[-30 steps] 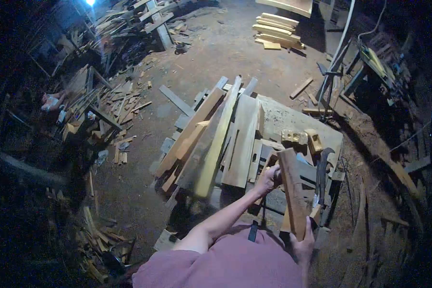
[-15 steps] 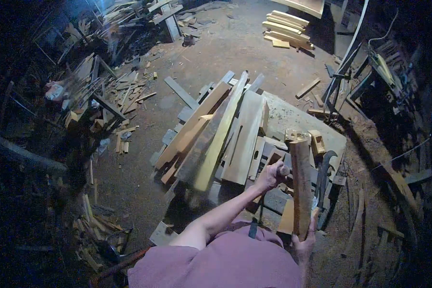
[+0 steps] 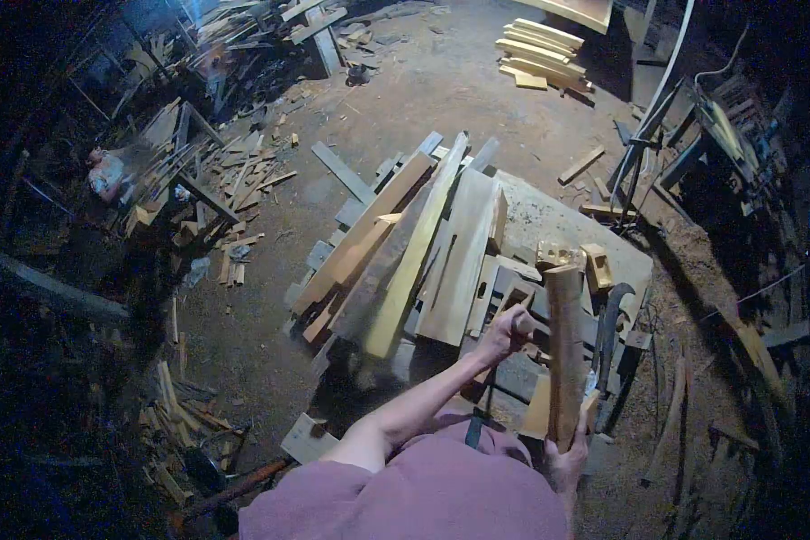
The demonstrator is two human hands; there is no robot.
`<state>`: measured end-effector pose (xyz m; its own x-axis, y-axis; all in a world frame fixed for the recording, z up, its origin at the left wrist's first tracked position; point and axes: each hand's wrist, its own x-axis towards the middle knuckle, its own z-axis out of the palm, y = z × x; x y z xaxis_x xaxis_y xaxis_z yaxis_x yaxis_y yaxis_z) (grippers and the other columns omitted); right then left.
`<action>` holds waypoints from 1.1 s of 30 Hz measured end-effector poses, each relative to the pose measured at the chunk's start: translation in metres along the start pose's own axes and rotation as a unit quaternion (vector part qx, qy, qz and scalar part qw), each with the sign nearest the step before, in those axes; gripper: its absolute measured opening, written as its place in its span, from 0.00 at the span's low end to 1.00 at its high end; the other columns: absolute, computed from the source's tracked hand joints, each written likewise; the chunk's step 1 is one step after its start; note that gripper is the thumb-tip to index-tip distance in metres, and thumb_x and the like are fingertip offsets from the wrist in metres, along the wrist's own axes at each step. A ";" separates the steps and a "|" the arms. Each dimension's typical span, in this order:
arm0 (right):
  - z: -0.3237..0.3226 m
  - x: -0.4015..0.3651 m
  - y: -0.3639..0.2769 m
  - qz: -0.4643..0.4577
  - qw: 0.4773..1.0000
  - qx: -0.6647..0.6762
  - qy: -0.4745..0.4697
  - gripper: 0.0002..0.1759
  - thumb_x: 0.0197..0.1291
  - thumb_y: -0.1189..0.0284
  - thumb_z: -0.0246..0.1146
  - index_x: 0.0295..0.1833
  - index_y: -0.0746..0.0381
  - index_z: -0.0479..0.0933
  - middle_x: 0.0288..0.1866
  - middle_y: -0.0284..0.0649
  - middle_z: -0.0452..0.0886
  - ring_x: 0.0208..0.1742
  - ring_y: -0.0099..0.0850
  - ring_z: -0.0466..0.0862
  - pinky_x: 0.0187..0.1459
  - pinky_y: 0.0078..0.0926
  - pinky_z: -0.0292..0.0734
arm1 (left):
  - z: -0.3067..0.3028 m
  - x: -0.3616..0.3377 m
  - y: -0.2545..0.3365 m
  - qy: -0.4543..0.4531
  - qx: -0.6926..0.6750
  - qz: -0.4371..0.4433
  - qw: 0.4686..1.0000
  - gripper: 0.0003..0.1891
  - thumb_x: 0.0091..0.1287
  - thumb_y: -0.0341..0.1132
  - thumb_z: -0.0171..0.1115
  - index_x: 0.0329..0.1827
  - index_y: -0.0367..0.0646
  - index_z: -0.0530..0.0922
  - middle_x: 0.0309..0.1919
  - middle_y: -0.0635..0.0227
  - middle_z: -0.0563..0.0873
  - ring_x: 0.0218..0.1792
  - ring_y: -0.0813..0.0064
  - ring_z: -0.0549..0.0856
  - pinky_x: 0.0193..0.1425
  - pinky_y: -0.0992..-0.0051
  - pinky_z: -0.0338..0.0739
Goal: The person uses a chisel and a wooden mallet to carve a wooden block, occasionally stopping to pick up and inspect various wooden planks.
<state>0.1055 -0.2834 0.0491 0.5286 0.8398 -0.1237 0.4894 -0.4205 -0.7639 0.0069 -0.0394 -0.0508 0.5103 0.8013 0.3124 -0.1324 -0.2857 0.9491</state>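
Head view: right hand [image 3: 566, 457] closed on the lower end of a wooden board [image 3: 564, 351], board held lengthwise over the near right part of the counter [image 3: 571, 214]. Left hand [image 3: 502, 338] closed in a fist around a round-ended piece [image 3: 528, 326], just beside the board; exact type can't be told. Two wooden blocks [image 3: 596, 267] beyond the board's top end, toward the right edge. Dark curved tool [image 3: 608, 331] right of the board, near the right edge. Long planks [image 3: 460, 256] side by side at the left edge.
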 end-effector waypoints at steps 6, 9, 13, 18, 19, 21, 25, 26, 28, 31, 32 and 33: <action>-0.007 0.011 0.027 0.052 0.994 0.038 0.084 0.40 0.51 0.72 0.64 0.69 0.61 0.55 0.57 0.48 0.73 0.55 0.37 0.74 0.56 0.32 0.68 | -0.046 -0.031 -0.011 0.027 -0.326 -0.399 0.857 0.13 0.70 0.41 0.44 0.38 0.44 0.74 0.31 0.74 0.74 0.33 0.81 0.73 0.36 0.77 0.70; -0.005 0.007 0.071 0.081 0.989 0.029 0.119 0.37 0.53 0.71 0.63 0.68 0.63 0.56 0.55 0.49 0.73 0.54 0.37 0.75 0.56 0.31 0.68 | -0.077 -0.003 0.041 0.107 0.028 -0.149 0.983 0.12 0.69 0.45 0.48 0.43 0.48 0.73 0.34 0.74 0.75 0.36 0.81 0.77 0.35 0.76 0.76; -0.007 0.025 0.086 0.162 0.980 -0.011 0.112 0.34 0.54 0.68 0.64 0.64 0.67 0.59 0.54 0.49 0.74 0.52 0.36 0.75 0.53 0.32 0.69 | -0.090 -0.008 0.075 0.198 0.000 -0.236 0.951 0.06 0.61 0.31 0.59 0.34 0.43 0.70 0.28 0.72 0.74 0.22 0.83 0.74 0.22 0.79 0.72; 0.027 0.058 0.152 0.118 0.976 -0.088 0.159 0.33 0.48 0.59 0.67 0.58 0.64 0.67 0.48 0.51 0.71 0.48 0.46 0.75 0.50 0.38 0.70 | -0.105 -0.043 0.067 0.256 -0.084 -0.189 0.944 0.09 0.66 0.40 0.54 0.35 0.43 0.72 0.29 0.73 0.75 0.28 0.82 0.75 0.32 0.80 0.72; 0.037 0.065 0.162 0.120 0.976 -0.088 0.159 0.33 0.48 0.59 0.67 0.58 0.64 0.67 0.48 0.51 0.71 0.48 0.46 0.75 0.50 0.38 0.70 | -0.109 -0.044 0.067 0.175 0.146 -0.201 0.953 0.13 0.67 0.45 0.51 0.37 0.43 0.72 0.30 0.74 0.75 0.30 0.82 0.75 0.35 0.80 0.72; 0.049 0.082 0.168 0.204 0.961 -0.106 0.155 0.35 0.47 0.58 0.67 0.58 0.64 0.67 0.51 0.53 0.67 0.51 0.47 0.73 0.51 0.38 0.69 | -0.105 -0.035 0.101 0.180 -0.003 -0.154 0.972 0.04 0.64 0.30 0.58 0.36 0.46 0.70 0.25 0.73 0.77 0.29 0.83 0.77 0.33 0.82 0.72; 0.057 0.100 0.143 0.257 0.945 -0.129 0.156 0.38 0.47 0.56 0.66 0.61 0.64 0.64 0.51 0.54 0.66 0.53 0.49 0.71 0.53 0.39 0.68 | -0.100 -0.022 0.118 0.181 0.005 -0.186 0.966 0.07 0.59 0.27 0.62 0.33 0.44 0.70 0.25 0.74 0.76 0.25 0.83 0.77 0.27 0.82 0.72; 0.055 0.101 0.142 0.260 0.943 -0.130 0.159 0.38 0.47 0.56 0.66 0.61 0.64 0.64 0.51 0.54 0.66 0.53 0.49 0.71 0.53 0.39 0.68 | -0.102 -0.020 0.116 0.160 0.073 -0.134 0.975 0.07 0.59 0.27 0.62 0.33 0.44 0.70 0.25 0.73 0.76 0.25 0.83 0.77 0.28 0.82 0.72; 0.055 0.103 0.139 0.269 0.947 -0.096 0.145 0.38 0.48 0.55 0.65 0.61 0.64 0.63 0.52 0.53 0.66 0.54 0.50 0.70 0.55 0.41 0.66 | -0.103 -0.015 0.115 0.139 0.139 -0.083 0.977 0.07 0.59 0.27 0.61 0.33 0.43 0.70 0.25 0.73 0.76 0.25 0.83 0.77 0.28 0.82 0.72; 0.047 0.103 0.098 0.224 0.938 -0.228 0.136 0.41 0.49 0.54 0.65 0.64 0.63 0.60 0.58 0.55 0.64 0.61 0.51 0.65 0.60 0.44 0.61 | -0.106 -0.007 0.122 0.129 0.167 -0.058 0.976 0.07 0.59 0.27 0.61 0.33 0.43 0.70 0.25 0.72 0.77 0.25 0.82 0.78 0.29 0.81 0.73; 0.052 0.105 0.083 0.225 0.938 -0.228 0.135 0.41 0.49 0.54 0.65 0.64 0.63 0.60 0.58 0.55 0.64 0.61 0.51 0.65 0.60 0.44 0.61 | -0.109 -0.007 0.124 0.124 0.147 -0.107 0.976 0.07 0.59 0.26 0.61 0.34 0.43 0.70 0.25 0.71 0.77 0.26 0.82 0.78 0.30 0.81 0.73; 0.063 0.104 0.065 0.160 0.954 -0.205 0.151 0.43 0.48 0.56 0.66 0.66 0.63 0.57 0.56 0.55 0.64 0.60 0.51 0.65 0.58 0.45 0.62 | -0.112 -0.007 0.124 0.116 0.127 -0.157 0.972 0.07 0.59 0.26 0.61 0.34 0.42 0.70 0.25 0.70 0.77 0.27 0.81 0.78 0.31 0.81 0.74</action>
<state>0.1483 -0.2018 -0.0536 0.8413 0.5355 -0.0738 0.4673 -0.7891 -0.3988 -0.1080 -0.0214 0.0691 0.2829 0.9584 0.0371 0.2290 -0.1051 0.9677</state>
